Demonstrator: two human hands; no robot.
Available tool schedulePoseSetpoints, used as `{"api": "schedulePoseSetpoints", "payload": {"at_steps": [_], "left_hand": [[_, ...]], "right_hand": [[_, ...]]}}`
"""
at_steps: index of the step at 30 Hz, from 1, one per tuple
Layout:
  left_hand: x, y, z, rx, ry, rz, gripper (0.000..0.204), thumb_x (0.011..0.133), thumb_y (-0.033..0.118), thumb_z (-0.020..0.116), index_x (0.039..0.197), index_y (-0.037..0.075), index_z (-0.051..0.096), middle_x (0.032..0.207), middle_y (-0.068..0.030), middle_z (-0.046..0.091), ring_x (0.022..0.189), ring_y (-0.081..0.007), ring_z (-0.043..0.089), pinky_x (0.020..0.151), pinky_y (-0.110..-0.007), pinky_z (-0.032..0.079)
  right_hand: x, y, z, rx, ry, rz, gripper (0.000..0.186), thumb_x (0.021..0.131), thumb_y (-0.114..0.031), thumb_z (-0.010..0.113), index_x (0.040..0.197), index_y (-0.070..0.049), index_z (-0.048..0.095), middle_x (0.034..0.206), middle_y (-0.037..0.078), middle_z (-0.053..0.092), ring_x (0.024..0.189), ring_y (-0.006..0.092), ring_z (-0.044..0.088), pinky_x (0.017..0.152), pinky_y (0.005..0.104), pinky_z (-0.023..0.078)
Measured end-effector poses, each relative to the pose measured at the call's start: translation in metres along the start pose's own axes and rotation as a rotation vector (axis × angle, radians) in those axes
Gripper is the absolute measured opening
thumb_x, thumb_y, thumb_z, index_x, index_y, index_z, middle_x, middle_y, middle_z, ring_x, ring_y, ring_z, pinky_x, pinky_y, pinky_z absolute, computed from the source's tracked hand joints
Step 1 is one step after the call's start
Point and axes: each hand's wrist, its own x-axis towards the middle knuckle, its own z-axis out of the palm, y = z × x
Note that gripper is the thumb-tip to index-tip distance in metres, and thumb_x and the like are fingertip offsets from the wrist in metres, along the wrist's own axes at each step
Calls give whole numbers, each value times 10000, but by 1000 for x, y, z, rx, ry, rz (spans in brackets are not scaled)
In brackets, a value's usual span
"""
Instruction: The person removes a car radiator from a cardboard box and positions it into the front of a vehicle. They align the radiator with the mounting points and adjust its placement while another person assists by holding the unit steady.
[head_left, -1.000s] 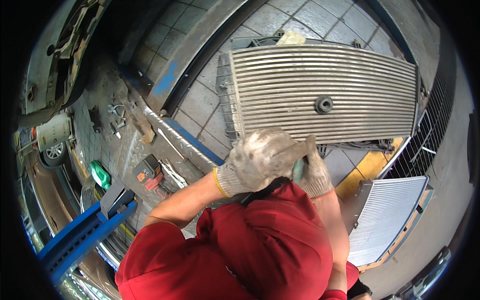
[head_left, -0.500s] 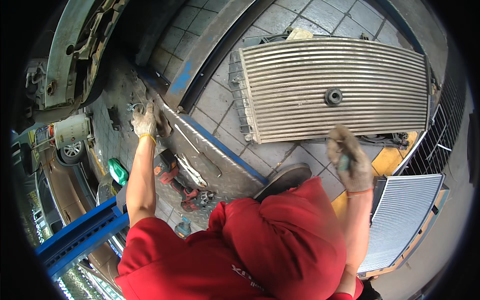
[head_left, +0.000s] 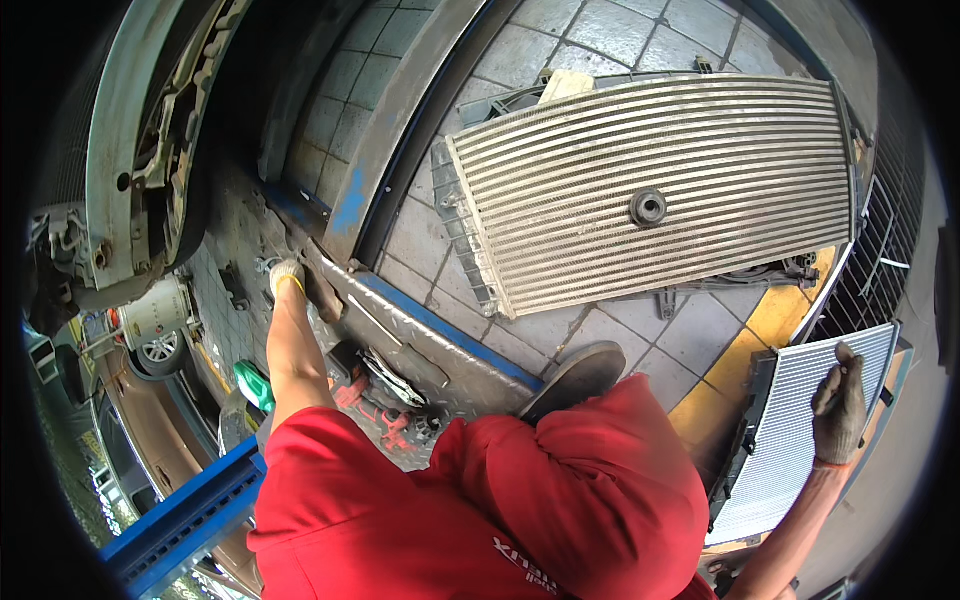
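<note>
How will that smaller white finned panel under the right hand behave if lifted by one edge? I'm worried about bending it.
The finned panel looks stiff as a whole, since a dark frame runs along its side. Its thin, tightly packed fins probably dent easily under fingers. The right hand rests on its upper edge; being broad and flat, it may swing or tip if raised from there alone.

Red shirt (head_left: 480, 510), silver ribbed radiator (head_left: 650, 190), grey tiled floor (head_left: 620, 340), blue lift arm (head_left: 190, 520)

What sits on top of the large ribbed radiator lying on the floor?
A small round black part rests on the radiator. Pale material shows at its far edge; the tiles beneath are hidden.
</note>
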Motion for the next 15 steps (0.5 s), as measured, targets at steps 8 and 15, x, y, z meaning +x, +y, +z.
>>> {"api": "schedulePoseSetpoints", "payload": {"at_steps": [8,15], "left_hand": [[-81,6,-31,-1060,458,-394,377,1120,281,525,1254,34,776,1215,-126,816,1108,-326,761,968,-431,575],[-219,36,-121,-1856,244,184,360,1159,382,578,1198,44,695,858,-39,698,672,-162,676,626,-320,582]], "right_hand": [[-28,-17,-47,-286,-41,-13,436,1167,-431,576,1316,-24,622,633,-61,462,461,23,408,428,178,338],[-33,-12,-76,-322,-35,12,395,1163,-405,594,1261,-28,664,600,-42,499,451,48,416,449,205,342]]}}
